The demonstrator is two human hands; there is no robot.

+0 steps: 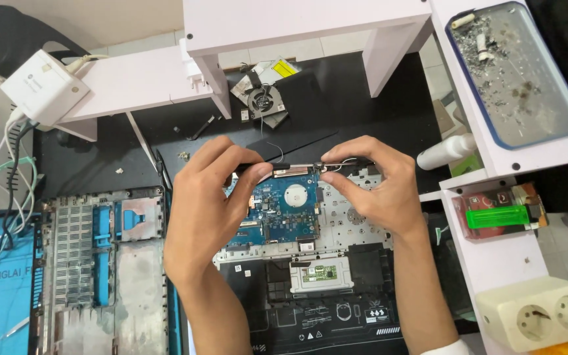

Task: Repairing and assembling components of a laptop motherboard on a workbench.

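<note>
The left hand [208, 204] was seen pinched shut on the top edge of the opened laptop [310, 263], above its blue circuit board [277, 210], in the worktop's middle. The right hand [373, 184] was closed on a thin white wire [340, 162] there. Further right, a green lighter [497, 215] was laid on a white shelf [494, 263].

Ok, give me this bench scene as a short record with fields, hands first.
left hand: fingertips pinch the top edge of the blue circuit board
right hand: fingers grip thin wires at the board's upper right corner
base: opened laptop chassis, touchpad area below the board
left of it: removed bottom cover
behind: loose cooling fan on the black mat
right shelf: green lighter, ashtray tray, white socket block
</note>
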